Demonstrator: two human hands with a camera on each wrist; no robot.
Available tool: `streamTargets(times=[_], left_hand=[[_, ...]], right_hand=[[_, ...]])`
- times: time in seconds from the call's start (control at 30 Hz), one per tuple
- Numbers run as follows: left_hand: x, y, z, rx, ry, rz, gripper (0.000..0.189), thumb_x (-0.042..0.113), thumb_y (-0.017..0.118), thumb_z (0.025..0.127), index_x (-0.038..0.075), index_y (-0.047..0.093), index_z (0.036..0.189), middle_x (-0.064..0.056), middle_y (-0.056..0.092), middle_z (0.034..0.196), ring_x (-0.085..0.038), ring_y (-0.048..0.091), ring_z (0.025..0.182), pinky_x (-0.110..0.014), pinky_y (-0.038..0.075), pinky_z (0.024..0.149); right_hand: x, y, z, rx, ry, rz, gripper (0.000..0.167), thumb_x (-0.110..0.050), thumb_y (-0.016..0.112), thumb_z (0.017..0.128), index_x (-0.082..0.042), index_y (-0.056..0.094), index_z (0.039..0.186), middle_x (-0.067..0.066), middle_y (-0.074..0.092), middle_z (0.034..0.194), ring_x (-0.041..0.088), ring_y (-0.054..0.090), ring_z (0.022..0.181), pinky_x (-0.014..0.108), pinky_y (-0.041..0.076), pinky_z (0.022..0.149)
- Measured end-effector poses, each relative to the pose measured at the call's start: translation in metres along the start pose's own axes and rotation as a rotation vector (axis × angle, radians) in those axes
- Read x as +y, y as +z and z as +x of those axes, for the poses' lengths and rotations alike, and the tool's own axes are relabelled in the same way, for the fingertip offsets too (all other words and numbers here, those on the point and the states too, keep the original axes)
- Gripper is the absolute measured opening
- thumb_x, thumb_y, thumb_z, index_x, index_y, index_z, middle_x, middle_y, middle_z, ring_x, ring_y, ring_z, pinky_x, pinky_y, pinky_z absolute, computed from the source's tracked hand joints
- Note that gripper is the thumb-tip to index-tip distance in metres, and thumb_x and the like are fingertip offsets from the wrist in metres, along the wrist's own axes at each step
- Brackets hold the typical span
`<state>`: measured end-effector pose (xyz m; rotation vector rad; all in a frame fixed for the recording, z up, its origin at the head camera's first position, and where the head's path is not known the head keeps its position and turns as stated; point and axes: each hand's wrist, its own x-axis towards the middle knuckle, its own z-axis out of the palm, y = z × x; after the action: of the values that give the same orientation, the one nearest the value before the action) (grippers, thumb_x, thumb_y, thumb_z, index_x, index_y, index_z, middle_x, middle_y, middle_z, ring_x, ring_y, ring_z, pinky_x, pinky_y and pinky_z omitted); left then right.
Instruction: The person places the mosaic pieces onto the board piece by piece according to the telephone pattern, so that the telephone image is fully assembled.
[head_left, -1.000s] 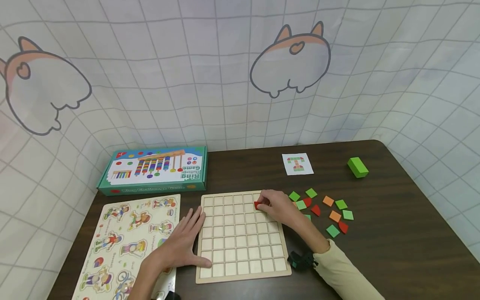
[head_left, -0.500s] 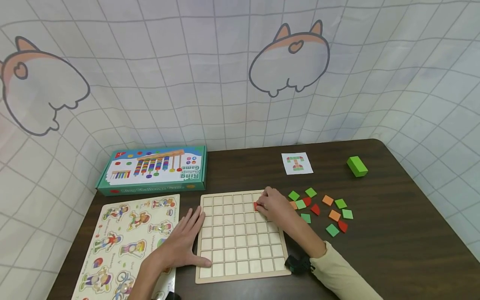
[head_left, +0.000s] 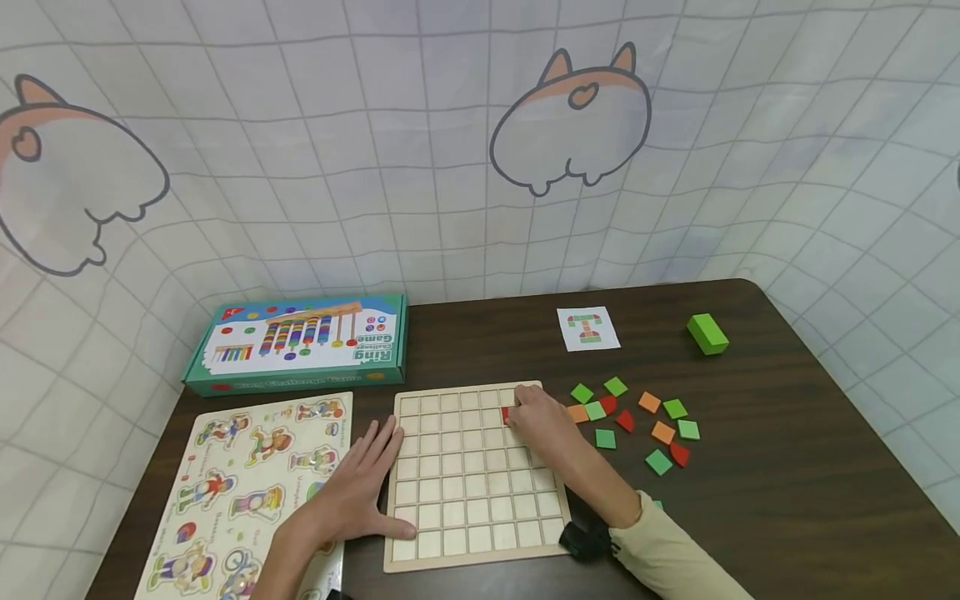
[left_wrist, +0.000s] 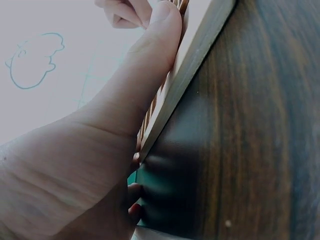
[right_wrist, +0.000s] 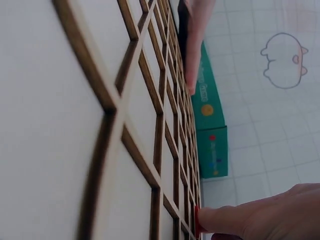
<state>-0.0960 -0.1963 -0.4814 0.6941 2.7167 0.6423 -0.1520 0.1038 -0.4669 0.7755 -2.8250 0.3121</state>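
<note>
A wooden grid board [head_left: 480, 554] lies in front of me, its square cells framed by raised strips. My left hand [head_left: 356, 492] rests along its left edge, fingers spread and thumb over the lower left corner. In the left wrist view, the thumb [left_wrist: 155, 55] lies on the board's rim. At the board's upper right, my right hand [head_left: 543, 421] has its fingers bent over a small red piece [head_left: 506, 415] in a cell. The right wrist view shows a fingertip right on the red piece [right_wrist: 197, 220]; the rest of the piece is hidden.
Loose green, orange [head_left: 649, 402] and red [head_left: 625, 421] pieces lie right of the board. Behind them are a white pattern card [head_left: 566, 337] and a green block [head_left: 707, 333]. A game box [head_left: 300, 342] and a picture puzzle board [head_left: 281, 483] are at the left.
My right hand has moved slightly and its fingers have bent further over the red piece, which sits in the cell. My left hand stays on the board's edge. The head view has shifted slightly.
</note>
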Motion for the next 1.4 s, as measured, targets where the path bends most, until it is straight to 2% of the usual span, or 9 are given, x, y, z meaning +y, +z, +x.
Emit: streamTargets(times=[0.1, 0.17, 0.27, 0.43, 0.6, 0.83, 0.97, 1.23, 1.4], left_hand=[[-0.001, 0.002, -0.001, 0.011, 0.003, 0.006, 0.128, 0.071, 0.073, 0.067, 0.002, 0.013, 0.155, -0.021, 0.006, 0.163, -0.047, 0.008, 0.149, -0.064, 0.019, 0.115], [-0.001, 0.003, -0.001, 0.021, 0.007, 0.01, 0.127, 0.07, 0.073, 0.067, 0.002, 0.013, 0.155, -0.021, 0.006, 0.163, -0.047, 0.008, 0.149, -0.064, 0.019, 0.115], [0.0, 0.005, 0.0, 0.027, 0.005, 0.02, 0.127, 0.07, 0.074, 0.066, 0.001, 0.013, 0.155, -0.021, 0.007, 0.163, -0.047, 0.009, 0.149, -0.064, 0.02, 0.115], [0.001, 0.001, 0.0, 0.002, -0.006, 0.012, 0.128, 0.071, 0.074, 0.066, 0.002, 0.013, 0.156, -0.02, 0.006, 0.163, -0.046, 0.007, 0.149, -0.064, 0.018, 0.116], [0.0, -0.001, 0.001, 0.004, -0.004, 0.009, 0.128, 0.069, 0.075, 0.066, 0.002, 0.013, 0.155, -0.02, 0.006, 0.163, -0.047, 0.007, 0.149, -0.064, 0.018, 0.116], [0.001, 0.002, 0.001, -0.021, -0.025, -0.016, 0.129, 0.07, 0.075, 0.066, 0.003, 0.01, 0.156, -0.019, 0.002, 0.164, -0.045, 0.004, 0.15, -0.063, 0.014, 0.117], [0.002, 0.002, 0.0, -0.019, -0.033, 0.001, 0.13, 0.07, 0.075, 0.065, 0.003, 0.011, 0.156, -0.018, 0.003, 0.164, -0.044, 0.005, 0.15, -0.062, 0.015, 0.117], [0.002, 0.0, 0.001, -0.027, -0.045, 0.017, 0.13, 0.071, 0.075, 0.065, 0.004, 0.011, 0.156, -0.018, 0.004, 0.164, -0.044, 0.005, 0.15, -0.062, 0.016, 0.118], [0.001, -0.001, 0.001, -0.025, -0.048, 0.001, 0.13, 0.07, 0.076, 0.064, 0.004, 0.011, 0.156, -0.018, 0.004, 0.164, -0.044, 0.005, 0.15, -0.062, 0.015, 0.118]], right_hand=[[0.005, -0.005, -0.007, 0.044, -0.068, 0.052, 0.006, -0.01, 0.076, 0.082, -0.01, 0.074, 0.077, 0.0, 0.051, 0.076, 0.011, 0.042, 0.068, 0.018, 0.038, 0.054], [0.015, -0.01, -0.016, 0.058, -0.081, 0.095, 0.003, -0.014, 0.076, 0.082, -0.011, 0.076, 0.082, -0.001, 0.052, 0.076, 0.01, 0.042, 0.067, 0.017, 0.036, 0.054], [0.039, -0.021, -0.037, 0.065, -0.064, 0.116, 0.011, -0.017, 0.076, 0.083, -0.011, 0.078, 0.091, -0.002, 0.056, 0.078, 0.008, 0.045, 0.066, 0.017, 0.037, 0.055], [0.092, -0.042, -0.07, 0.043, 0.092, 0.123, 0.023, -0.018, 0.077, 0.081, -0.007, 0.077, 0.102, 0.001, 0.06, 0.084, 0.008, 0.048, 0.067, 0.021, 0.04, 0.056], [0.122, -0.055, -0.081, -0.013, 0.248, 0.159, 0.034, -0.025, 0.077, 0.081, -0.002, 0.074, 0.107, 0.004, 0.062, 0.087, 0.01, 0.05, 0.069, 0.024, 0.042, 0.057], [0.129, -0.052, -0.081, -0.04, 0.265, 0.149, 0.038, -0.028, 0.077, 0.08, 0.001, 0.073, 0.104, 0.002, 0.057, 0.077, 0.01, 0.043, 0.064, 0.022, 0.035, 0.055], [0.128, -0.048, -0.081, -0.049, 0.275, 0.163, 0.038, -0.028, 0.077, 0.08, 0.001, 0.073, 0.104, 0.0, 0.053, 0.074, 0.009, 0.04, 0.063, 0.022, 0.031, 0.054], [0.128, -0.044, -0.08, -0.064, 0.269, 0.182, 0.04, -0.029, 0.078, 0.079, 0.0, 0.073, 0.106, 0.002, 0.058, 0.077, 0.009, 0.047, 0.065, 0.023, 0.038, 0.056], [0.127, -0.044, -0.079, -0.097, 0.24, 0.201, 0.033, -0.025, 0.078, 0.08, -0.002, 0.074, 0.103, 0.002, 0.061, 0.08, 0.009, 0.049, 0.066, 0.023, 0.04, 0.056]])
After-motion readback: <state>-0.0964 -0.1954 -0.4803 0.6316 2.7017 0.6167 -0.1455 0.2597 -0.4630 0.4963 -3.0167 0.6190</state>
